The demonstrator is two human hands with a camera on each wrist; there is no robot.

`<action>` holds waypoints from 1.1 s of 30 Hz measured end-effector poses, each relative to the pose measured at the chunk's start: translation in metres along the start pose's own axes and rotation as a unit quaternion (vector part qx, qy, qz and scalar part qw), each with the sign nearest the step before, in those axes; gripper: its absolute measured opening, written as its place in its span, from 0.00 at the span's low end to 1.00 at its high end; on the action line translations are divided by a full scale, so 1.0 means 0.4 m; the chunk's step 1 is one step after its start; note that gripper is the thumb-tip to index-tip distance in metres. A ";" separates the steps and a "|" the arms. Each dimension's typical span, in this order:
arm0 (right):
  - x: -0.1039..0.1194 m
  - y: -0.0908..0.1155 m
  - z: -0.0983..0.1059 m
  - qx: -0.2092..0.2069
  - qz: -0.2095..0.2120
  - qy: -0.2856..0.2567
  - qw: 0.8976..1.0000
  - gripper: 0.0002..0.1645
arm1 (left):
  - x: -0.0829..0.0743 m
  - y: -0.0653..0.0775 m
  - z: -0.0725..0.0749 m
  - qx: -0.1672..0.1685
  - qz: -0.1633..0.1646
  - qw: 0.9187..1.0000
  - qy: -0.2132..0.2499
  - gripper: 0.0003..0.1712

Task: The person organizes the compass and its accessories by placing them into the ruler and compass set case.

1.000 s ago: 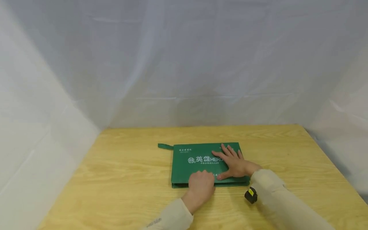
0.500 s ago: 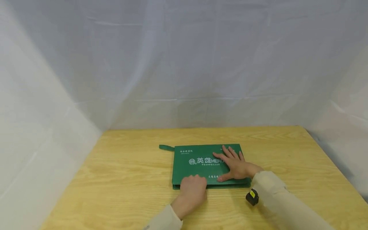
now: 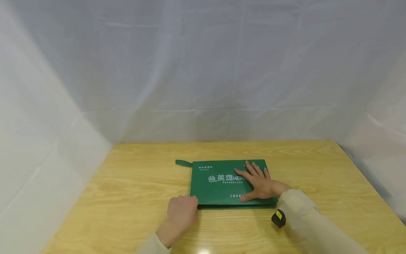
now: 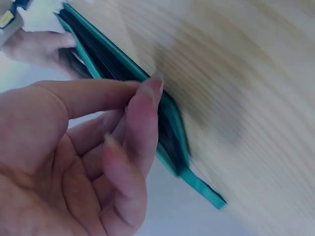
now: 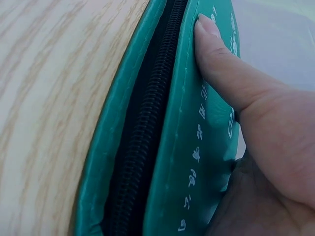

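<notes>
A flat green zip case with white lettering lies on the wooden table, a wrist strap sticking out at its far left corner. At its near left corner my left hand pinches at the zip with thumb and forefinger; the zip pull itself is hidden by the fingertips. My right hand rests with spread fingers on the right part of the cover. Along the near edge, the black zip shows meshed teeth in the right wrist view. The right thumb lies on the cover beside it.
The wooden table stretches around the case on all sides. White sheeting hangs behind and at both sides. A black wrist camera with a yellow patch is at the right sleeve.
My left hand has slid left along the case's near edge, from about its middle to the near left corner. The right hand has stayed on the cover.
</notes>
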State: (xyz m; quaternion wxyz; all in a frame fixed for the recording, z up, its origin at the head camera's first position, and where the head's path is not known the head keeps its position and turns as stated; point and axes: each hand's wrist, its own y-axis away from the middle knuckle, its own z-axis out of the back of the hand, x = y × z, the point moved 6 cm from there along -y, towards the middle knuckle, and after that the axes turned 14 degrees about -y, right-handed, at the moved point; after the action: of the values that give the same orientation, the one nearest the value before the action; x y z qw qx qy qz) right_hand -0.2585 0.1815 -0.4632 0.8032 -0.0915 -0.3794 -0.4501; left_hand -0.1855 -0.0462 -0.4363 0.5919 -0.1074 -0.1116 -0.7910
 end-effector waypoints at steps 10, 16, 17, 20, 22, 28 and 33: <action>-0.001 0.019 0.008 0.005 -0.012 0.003 1.000 0.58 | 0.079 -0.006 -0.012 -0.053 -0.019 0.998 0.030 0.20; 0.003 0.017 -0.003 0.012 -0.007 -0.008 1.000 0.58 | 0.111 -0.032 -0.029 -0.060 -0.024 0.998 0.025 0.15; 0.003 0.016 -0.005 0.011 -0.003 -0.007 1.000 0.57 | 0.116 -0.036 -0.031 -0.069 -0.028 0.997 0.022 0.14; 0.005 0.010 -0.011 0.013 0.000 -0.004 1.000 0.57 | 0.133 -0.056 -0.039 -0.093 -0.030 0.995 0.021 0.12; 0.005 0.006 -0.014 0.015 0.000 -0.001 1.000 0.58 | 0.144 -0.075 -0.048 -0.109 -0.028 0.993 0.025 0.13; -0.004 -0.002 -0.015 0.021 -0.006 0.007 1.000 0.58 | 0.162 -0.146 -0.069 -0.110 -0.012 0.993 0.040 0.15; -0.012 0.001 -0.017 0.028 -0.005 0.014 1.000 0.58 | 0.169 -0.196 -0.077 -0.083 0.017 0.995 0.046 0.20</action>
State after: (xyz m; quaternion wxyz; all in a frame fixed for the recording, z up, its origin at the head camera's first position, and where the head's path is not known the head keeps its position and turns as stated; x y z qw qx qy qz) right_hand -0.2561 0.1815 -0.4712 0.8080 -0.0611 -0.3813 -0.4450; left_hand -0.2806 -0.0959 -0.4492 0.5992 -0.1215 -0.0168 -0.7911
